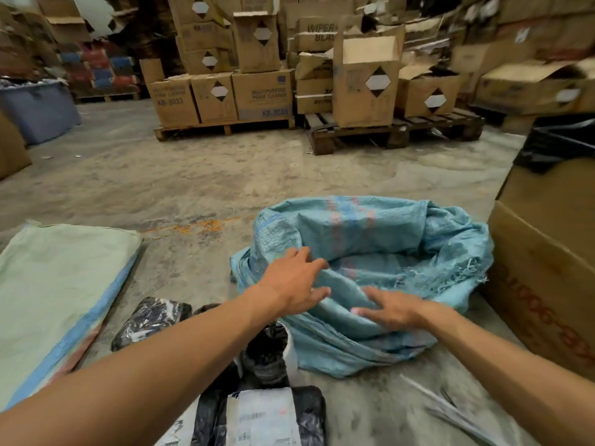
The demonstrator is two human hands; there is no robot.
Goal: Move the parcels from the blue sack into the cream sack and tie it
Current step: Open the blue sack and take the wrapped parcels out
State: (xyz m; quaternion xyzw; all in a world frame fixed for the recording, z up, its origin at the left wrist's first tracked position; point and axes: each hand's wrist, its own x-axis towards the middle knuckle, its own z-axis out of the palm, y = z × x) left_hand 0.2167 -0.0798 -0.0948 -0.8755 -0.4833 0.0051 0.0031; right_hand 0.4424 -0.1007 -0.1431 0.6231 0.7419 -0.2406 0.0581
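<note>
While the black-wrapped parcels (264,413) lie on the floor nearest the person, the left hand (294,284) and the right hand (391,309) rest with spread, relaxed fingers on the blue sack (402,239), probably to flatten it, and the cream sack (58,284) lies flat at the left.

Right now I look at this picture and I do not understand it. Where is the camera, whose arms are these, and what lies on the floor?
There is no machine here. A person wears one camera on the head, looking forward and down at their own arms. The left hand and right hand both rest with straight fingers on the crumpled blue sack; neither grips anything. The cream sack lies flat on the concrete floor at the left. Black wrapped parcels lie near the person, outside both sacks. Cardboard boxes stand on pallets behind.
</note>
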